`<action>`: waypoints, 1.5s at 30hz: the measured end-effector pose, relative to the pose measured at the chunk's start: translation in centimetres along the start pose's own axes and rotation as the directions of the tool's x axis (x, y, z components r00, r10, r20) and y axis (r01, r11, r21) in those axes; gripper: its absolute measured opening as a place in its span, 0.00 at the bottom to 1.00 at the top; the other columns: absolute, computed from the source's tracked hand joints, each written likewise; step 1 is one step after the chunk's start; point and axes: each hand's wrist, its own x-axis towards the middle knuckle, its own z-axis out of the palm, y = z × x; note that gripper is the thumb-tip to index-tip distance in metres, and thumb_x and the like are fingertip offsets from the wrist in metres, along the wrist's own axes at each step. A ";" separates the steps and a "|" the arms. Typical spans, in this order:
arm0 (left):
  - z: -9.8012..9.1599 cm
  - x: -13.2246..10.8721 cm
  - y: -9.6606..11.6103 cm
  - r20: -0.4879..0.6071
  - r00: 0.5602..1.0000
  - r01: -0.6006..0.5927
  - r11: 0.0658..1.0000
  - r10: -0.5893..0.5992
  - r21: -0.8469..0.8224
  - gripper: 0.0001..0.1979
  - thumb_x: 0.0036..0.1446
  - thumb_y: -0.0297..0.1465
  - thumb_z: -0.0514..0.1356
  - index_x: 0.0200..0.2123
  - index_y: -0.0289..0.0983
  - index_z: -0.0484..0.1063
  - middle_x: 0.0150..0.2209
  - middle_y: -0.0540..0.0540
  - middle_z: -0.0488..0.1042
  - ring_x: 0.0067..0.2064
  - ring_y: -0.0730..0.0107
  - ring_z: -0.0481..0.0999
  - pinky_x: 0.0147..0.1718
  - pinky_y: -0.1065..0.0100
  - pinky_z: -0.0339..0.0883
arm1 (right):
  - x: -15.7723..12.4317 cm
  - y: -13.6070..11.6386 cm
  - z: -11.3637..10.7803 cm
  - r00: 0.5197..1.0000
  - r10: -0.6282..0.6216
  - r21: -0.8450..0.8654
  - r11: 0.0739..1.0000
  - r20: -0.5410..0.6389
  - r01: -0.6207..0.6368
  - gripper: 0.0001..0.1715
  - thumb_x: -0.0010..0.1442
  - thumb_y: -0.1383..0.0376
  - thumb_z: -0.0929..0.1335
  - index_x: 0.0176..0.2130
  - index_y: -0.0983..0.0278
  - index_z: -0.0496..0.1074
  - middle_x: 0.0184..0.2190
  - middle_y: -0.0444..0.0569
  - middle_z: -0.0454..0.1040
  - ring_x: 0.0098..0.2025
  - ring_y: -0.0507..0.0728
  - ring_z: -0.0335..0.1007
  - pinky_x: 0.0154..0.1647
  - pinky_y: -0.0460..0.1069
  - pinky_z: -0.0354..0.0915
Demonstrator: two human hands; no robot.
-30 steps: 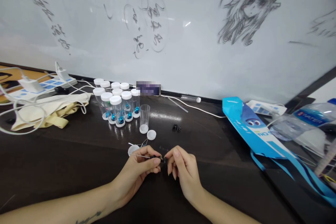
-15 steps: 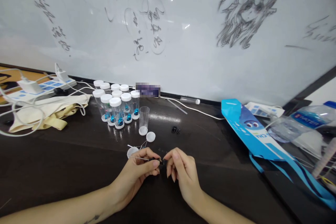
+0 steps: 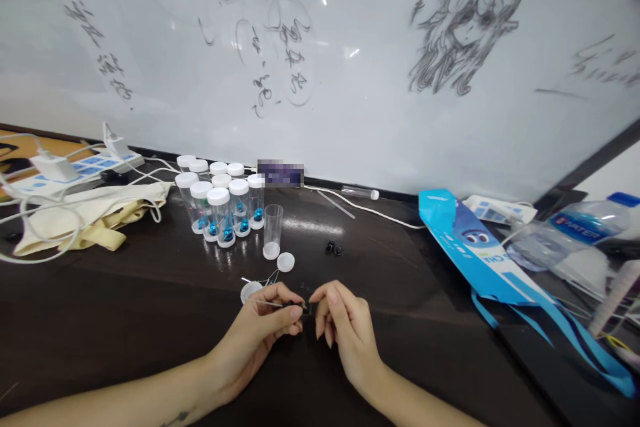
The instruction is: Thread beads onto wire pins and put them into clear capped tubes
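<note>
My left hand (image 3: 277, 323) is closed, pinching a small black piece (image 3: 306, 307) between thumb and forefinger. A thin pale wire or rod (image 3: 265, 302) runs back from that piece over the hand. Curled in from the right, my right hand (image 3: 345, 320) has its fingertips at the black piece's right end; what they grip, if anything, is hidden. Just beyond the left hand lie a white cap (image 3: 251, 291) and some thin wires (image 3: 273, 276). Farther back are a second white cap (image 3: 285, 261) and an upright clear tube (image 3: 273, 230) without a lid.
Several white-capped tubes (image 3: 219, 213), some with blue items inside, stand at the back left. Small black parts (image 3: 333, 249) lie right of centre. A cloth bag (image 3: 95, 217) and cables are at left; a blue package (image 3: 470, 247) and water bottle (image 3: 580, 230) at right.
The view has shifted slightly. My right fingertips appear to have shifted slightly at the black piece's end; the left hand keeps its pinch.
</note>
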 end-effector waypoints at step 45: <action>0.4 0.1 0.2 0.039 0.985 -0.170 0.983 0.168 0.065 0.06 0.48 0.25 0.70 0.31 0.34 0.78 0.26 0.51 0.74 0.28 0.79 0.73 0.31 0.80 0.70 | 0.4 0.8 0.3 0.991 -0.012 0.087 0.996 0.136 0.000 0.27 0.66 0.49 0.61 0.24 0.66 0.64 0.14 0.41 0.65 0.12 0.45 0.54 0.13 0.41 0.48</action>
